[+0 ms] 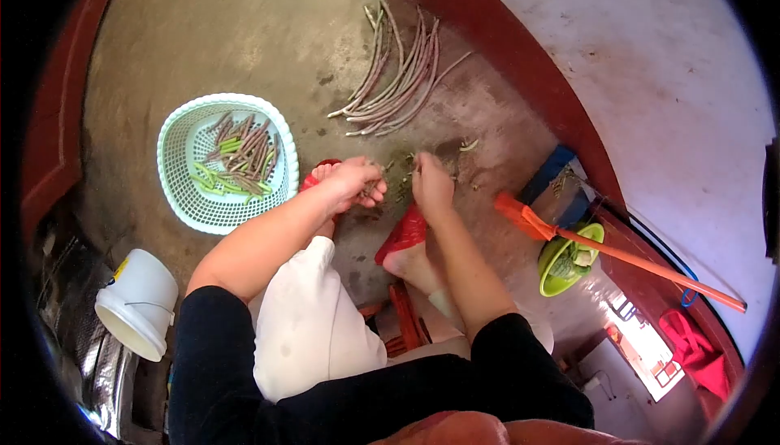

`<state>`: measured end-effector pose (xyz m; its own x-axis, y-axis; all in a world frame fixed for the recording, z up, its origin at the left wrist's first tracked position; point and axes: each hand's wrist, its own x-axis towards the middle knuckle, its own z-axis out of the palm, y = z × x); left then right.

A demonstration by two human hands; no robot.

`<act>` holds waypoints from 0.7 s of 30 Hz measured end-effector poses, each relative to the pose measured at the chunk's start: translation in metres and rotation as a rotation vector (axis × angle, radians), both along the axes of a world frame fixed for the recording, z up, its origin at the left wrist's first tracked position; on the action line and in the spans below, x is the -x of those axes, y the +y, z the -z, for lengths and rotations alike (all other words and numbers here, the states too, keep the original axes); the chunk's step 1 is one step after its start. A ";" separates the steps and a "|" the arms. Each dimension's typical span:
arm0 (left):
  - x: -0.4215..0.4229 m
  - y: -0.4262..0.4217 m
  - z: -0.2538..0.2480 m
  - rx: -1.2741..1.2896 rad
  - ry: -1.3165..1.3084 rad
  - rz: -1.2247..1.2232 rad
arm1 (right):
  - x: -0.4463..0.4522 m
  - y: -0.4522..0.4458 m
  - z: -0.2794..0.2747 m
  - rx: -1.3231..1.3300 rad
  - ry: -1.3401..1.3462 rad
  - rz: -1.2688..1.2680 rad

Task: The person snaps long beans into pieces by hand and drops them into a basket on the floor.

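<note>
My left hand (360, 183) is low over the floor, in front of a red shoe, with its fingers curled closed. Something brownish seems to lie in it, too small to name. Close by on the right, my right hand (431, 181) has its fingers pinched together; whatever is between them is hidden. Small green scraps (469, 146) are scattered on the floor around the hands. Beyond them lies a loose bunch of long purplish beans (404, 91). To the left stands a pale green plastic basket (179, 193), with short purple and green bean pieces (244, 156) in it.
A white bucket (146, 282) lies tilted at the lower left. On the right are a light green bowl (552, 284) with leafy vegetables, an orange-handled tool (650, 266) lying across it, and a blue dustpan-like object (556, 173). A red-edged wall curves along the right.
</note>
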<state>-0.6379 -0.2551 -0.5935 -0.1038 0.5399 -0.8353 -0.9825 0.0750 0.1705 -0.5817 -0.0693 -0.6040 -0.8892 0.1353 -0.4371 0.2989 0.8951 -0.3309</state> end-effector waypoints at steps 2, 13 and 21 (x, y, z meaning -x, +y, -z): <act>0.008 -0.001 -0.003 0.002 0.066 -0.021 | 0.021 0.021 0.014 -0.026 0.012 0.056; 0.010 -0.009 -0.006 0.027 0.138 -0.034 | 0.161 0.063 0.090 0.181 0.157 0.469; 0.044 -0.007 0.006 0.218 0.580 -0.124 | 0.128 0.041 -0.046 0.735 0.183 0.635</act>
<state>-0.6816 -0.2626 -0.5990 -0.6238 0.3188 -0.7137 -0.7383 0.0594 0.6718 -0.7093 -0.0288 -0.5575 -0.8077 0.3603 -0.4668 0.5413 0.1391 -0.8293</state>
